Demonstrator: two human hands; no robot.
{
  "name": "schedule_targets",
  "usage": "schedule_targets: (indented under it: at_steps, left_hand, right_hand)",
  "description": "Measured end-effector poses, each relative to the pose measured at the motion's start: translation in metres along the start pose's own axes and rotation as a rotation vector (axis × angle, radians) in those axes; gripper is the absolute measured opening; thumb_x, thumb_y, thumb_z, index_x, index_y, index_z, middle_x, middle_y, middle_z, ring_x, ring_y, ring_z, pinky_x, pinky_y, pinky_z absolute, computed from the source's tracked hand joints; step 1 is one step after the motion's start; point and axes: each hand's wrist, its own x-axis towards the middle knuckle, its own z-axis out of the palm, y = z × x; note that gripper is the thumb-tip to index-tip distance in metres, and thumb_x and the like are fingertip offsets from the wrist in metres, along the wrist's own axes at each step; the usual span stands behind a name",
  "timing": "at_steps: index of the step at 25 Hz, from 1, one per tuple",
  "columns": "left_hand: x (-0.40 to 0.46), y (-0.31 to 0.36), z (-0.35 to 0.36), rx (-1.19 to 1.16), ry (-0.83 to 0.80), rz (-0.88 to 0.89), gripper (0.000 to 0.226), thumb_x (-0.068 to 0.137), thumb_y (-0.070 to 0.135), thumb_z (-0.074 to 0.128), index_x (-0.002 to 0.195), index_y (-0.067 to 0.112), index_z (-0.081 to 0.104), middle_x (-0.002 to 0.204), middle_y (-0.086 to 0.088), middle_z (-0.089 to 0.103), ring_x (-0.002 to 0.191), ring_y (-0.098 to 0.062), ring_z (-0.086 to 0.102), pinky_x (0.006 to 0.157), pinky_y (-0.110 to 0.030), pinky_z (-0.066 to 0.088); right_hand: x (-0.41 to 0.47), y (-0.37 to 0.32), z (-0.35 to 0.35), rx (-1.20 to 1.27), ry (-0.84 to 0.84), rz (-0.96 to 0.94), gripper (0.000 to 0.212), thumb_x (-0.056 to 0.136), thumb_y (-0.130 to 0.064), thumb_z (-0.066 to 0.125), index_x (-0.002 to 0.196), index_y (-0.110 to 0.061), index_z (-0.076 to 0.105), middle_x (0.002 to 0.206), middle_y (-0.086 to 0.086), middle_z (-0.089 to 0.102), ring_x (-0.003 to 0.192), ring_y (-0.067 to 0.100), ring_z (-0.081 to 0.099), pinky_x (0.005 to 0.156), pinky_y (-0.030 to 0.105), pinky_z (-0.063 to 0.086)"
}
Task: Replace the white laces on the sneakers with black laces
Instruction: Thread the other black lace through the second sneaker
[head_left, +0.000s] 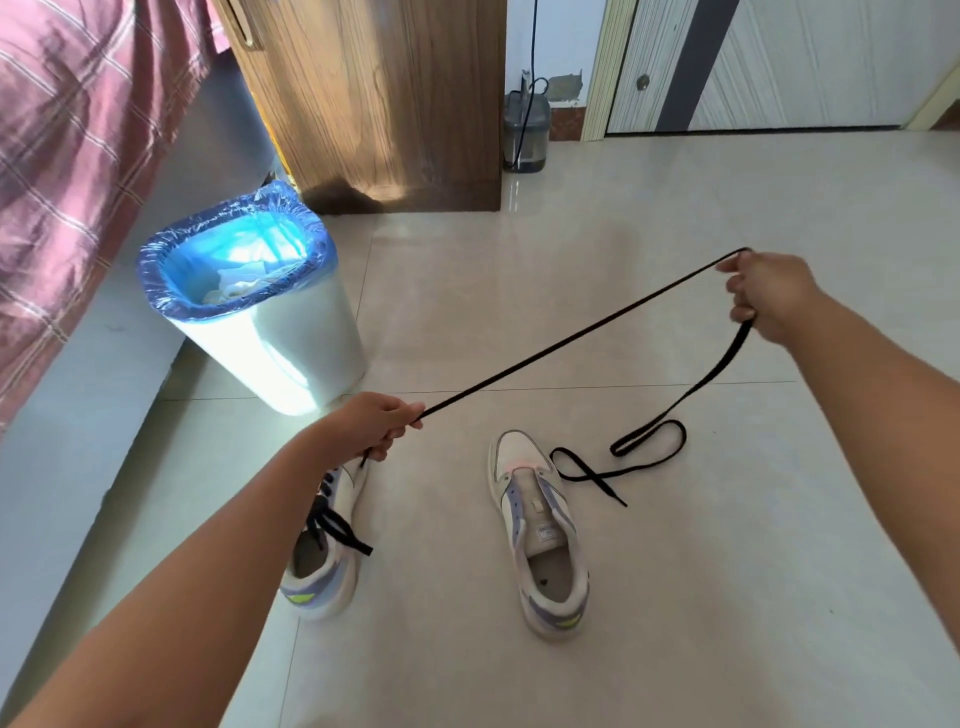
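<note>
A long black lace (576, 333) stretches taut between my two hands above the floor. My left hand (378, 422) grips one end of it, just above the left sneaker (327, 551), which carries black lacing tied across its tongue. My right hand (769, 296) pinches the lace farther along, raised at the right. From that hand the rest of the lace hangs down and curls in loops on the tiles beside the right sneaker (540, 535). The right sneaker is white and lilac with bare eyelets and no lace in it.
A white bin (260, 312) lined with a blue bag stands at the left, holding white scraps. A bed with a plaid cover (67, 145) runs along the left edge. Behind are a wooden cabinet (395, 104), a grey container (525, 130) and a door (779, 62).
</note>
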Motion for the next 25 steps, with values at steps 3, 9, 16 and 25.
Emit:
schedule_targets:
  at_steps: [3, 9, 16, 25]
  left_hand:
    - [0.002, -0.009, 0.003, 0.265, 0.085, -0.053, 0.028, 0.094, 0.029, 0.054, 0.084, 0.004, 0.062, 0.059, -0.001, 0.038, 0.046, -0.014, 0.035, 0.046, -0.022, 0.031]
    - [-0.005, 0.055, 0.042, 0.424, 0.219, 0.323, 0.035, 0.097, 0.038, 0.044, 0.127, 0.020, 0.050, 0.065, 0.001, 0.057, 0.057, -0.012, 0.059, 0.056, -0.020, 0.040]
    - [-0.012, 0.079, 0.050, -0.010, -0.112, 0.226, 0.038, 0.097, 0.039, 0.045, 0.070, 0.014, 0.051, 0.048, 0.004, 0.030, 0.041, -0.010, 0.023, 0.039, -0.017, 0.019]
    - [0.007, -0.007, -0.025, 0.020, 0.392, -0.244, 0.037, 0.096, 0.027, 0.051, 0.063, 0.009, 0.051, 0.047, 0.001, 0.038, 0.037, -0.013, 0.029, 0.041, -0.016, 0.024]
  right_hand:
    - [0.005, -0.009, 0.000, -0.202, -0.124, -0.054, 0.026, 0.098, -0.016, 0.037, 0.089, -0.007, 0.059, 0.062, 0.004, 0.034, 0.043, 0.010, 0.027, 0.035, 0.014, 0.021]
    - [-0.070, 0.005, 0.094, -0.997, -0.699, -0.688, 0.026, 0.098, -0.027, 0.046, 0.108, -0.012, 0.064, 0.100, 0.006, 0.063, 0.092, 0.021, 0.054, 0.083, 0.034, 0.043]
    - [-0.098, 0.019, 0.109, -1.190, -0.634, -0.820, 0.024, 0.101, -0.024, 0.029, 0.108, -0.013, 0.049, 0.096, 0.003, 0.059, 0.082, 0.024, 0.053, 0.067, 0.035, 0.039]
    - [-0.031, 0.100, 0.001, -1.249, -0.397, -0.332, 0.023, 0.097, -0.009, 0.033, 0.107, -0.011, 0.054, 0.111, 0.014, 0.061, 0.091, 0.028, 0.054, 0.071, 0.032, 0.037]
